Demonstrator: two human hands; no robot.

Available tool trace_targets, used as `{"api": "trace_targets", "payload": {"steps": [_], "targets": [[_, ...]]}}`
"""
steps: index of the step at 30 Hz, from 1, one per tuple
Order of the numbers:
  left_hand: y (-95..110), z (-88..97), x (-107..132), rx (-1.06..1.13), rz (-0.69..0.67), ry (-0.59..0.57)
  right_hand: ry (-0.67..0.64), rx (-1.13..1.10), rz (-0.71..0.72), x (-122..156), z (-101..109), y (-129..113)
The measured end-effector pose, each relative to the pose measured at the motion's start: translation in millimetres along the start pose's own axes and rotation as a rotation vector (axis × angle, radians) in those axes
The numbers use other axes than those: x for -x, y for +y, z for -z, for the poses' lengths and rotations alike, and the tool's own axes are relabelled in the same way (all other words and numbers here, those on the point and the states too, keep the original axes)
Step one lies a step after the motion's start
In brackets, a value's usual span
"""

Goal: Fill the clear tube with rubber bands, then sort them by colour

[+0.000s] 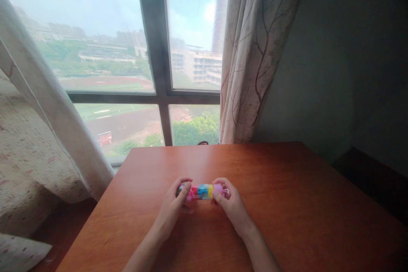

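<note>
The left hand (174,199) and right hand (232,201) hold the bright tube (202,192) by its two ends, longways along the far edge of the tabletop (270,174).

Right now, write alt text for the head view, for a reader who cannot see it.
A person's left hand and right hand grip opposite ends of a small tube-like item, coloured pink, blue and yellow, over a reddish-brown table. Beyond the table, a window between patterned curtains shows trees, buildings and a sports field.
</note>
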State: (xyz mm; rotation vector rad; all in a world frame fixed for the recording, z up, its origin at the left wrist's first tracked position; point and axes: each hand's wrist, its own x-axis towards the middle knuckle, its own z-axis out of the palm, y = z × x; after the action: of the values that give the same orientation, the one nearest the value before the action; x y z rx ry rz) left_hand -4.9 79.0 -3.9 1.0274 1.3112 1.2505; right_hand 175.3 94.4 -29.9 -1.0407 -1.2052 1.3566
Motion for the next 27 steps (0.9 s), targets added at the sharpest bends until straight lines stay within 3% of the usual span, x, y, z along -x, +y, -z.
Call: {"api": "trace_targets", "payload": {"steps": [6,11,15,21,27], "targets": [[-0.7,-2.7,2.1,0.113,-0.169,-0.068,0.072,0.039,-0.084,-6.3,2.7,14.4],[-5.2,6.6,-7.8,0.013,-0.064,0.015,0.013,-0.012,-0.020,-4.0,1.0,9.6],[-10.1,7.1,-11.1,0.087,0.004,0.024,-0.009,-0.059,0.029,-1.3,-2.0,0.5],[-9.4,-2.8,-5.4,0.185,-0.117,-0.055,0.059,-0.061,-0.083,-6.5,0.8,11.1],[-4.4,0.8,-7.9,0.110,-0.104,0.009,0.027,-0.063,-0.045,-5.0,0.6,10.4]]}}
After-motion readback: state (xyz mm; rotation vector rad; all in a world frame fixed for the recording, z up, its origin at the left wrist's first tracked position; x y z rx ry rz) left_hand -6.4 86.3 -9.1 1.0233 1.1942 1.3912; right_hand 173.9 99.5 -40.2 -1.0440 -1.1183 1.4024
